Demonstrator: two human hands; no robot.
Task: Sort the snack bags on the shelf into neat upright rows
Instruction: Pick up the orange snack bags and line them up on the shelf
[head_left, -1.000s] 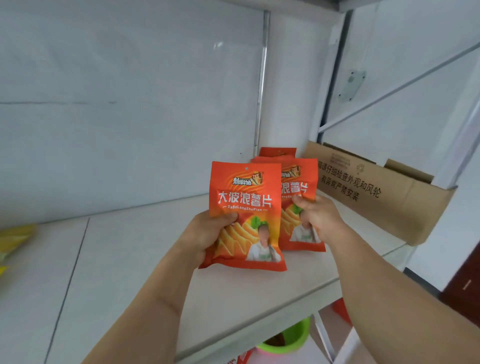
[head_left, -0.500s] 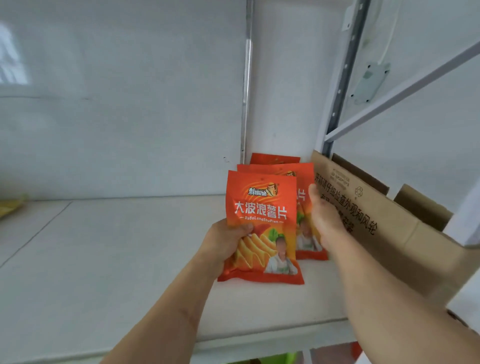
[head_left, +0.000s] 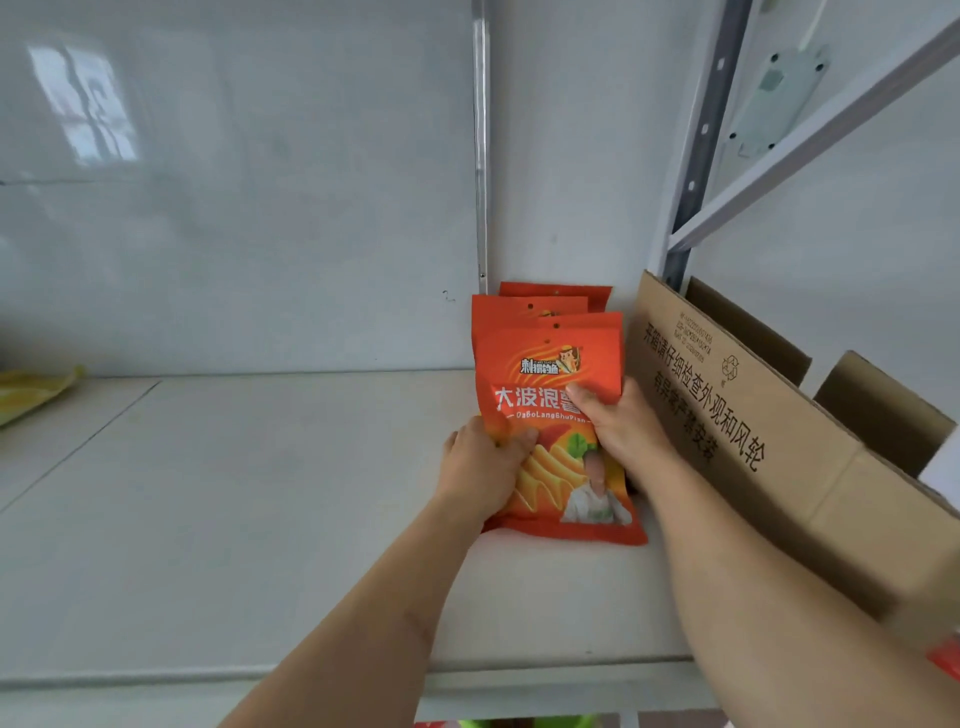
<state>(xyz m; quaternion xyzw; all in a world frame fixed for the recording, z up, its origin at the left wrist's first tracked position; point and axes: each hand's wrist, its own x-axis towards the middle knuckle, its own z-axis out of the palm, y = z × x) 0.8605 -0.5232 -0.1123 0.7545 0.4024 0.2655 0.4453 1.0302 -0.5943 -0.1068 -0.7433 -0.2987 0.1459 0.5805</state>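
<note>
My left hand (head_left: 480, 467) and right hand (head_left: 618, 426) clasp the front orange bag (head_left: 550, 415) against its upright row (head_left: 550, 306), while the yellow bag (head_left: 31, 389) lies unsorted.

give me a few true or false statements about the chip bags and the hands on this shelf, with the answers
1. Both hands hold the front orange bag. True: the left hand grips its left edge and the right hand its right side.
2. The cardboard box sits to the left of the bags. False: it is on their right.
3. More orange bags stand behind the front one. True.
4. A yellow bag lies at the far left of the shelf. True.
5. The front bag lies flat, face down. False: it stands roughly upright, its printed face towards the camera.
6. The right hand is idle, off the bag. False: its thumb presses on the bag's front.
</note>
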